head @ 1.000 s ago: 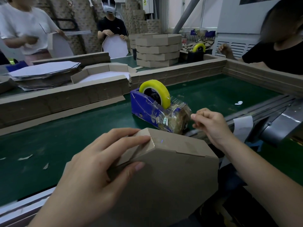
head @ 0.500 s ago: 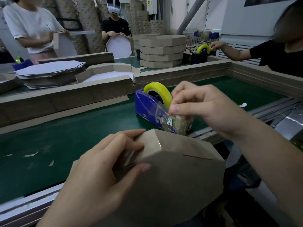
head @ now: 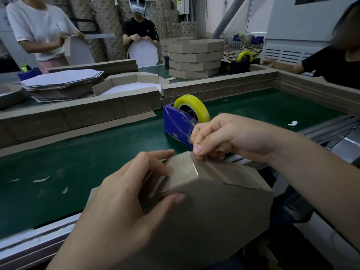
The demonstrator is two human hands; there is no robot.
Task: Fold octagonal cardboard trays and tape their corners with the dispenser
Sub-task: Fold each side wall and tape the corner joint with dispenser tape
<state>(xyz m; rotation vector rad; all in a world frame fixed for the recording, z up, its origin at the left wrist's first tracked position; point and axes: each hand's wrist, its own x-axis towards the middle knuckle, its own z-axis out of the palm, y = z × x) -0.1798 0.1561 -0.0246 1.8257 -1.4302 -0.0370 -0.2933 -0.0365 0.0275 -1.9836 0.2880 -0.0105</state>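
Cardboard tray [head: 204, 221] was at the bench [head: 78, 172] near edge. Left hand [head: 120, 207] gripped its corner; right hand [head: 233, 137] pinched tape [head: 187, 168] there. Rubbing it flat should help.

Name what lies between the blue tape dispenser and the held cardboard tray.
Head view: the right hand, pinching clear tape at the tray's corner, fills the gap between tape dispenser and cardboard tray.

Packing workshop: green conveyor belt [head: 97, 162], stacked cardboard trays [head: 195, 58], flat blanks [head: 62, 82], workers folding w/ tape dispensers [head: 180, 123].
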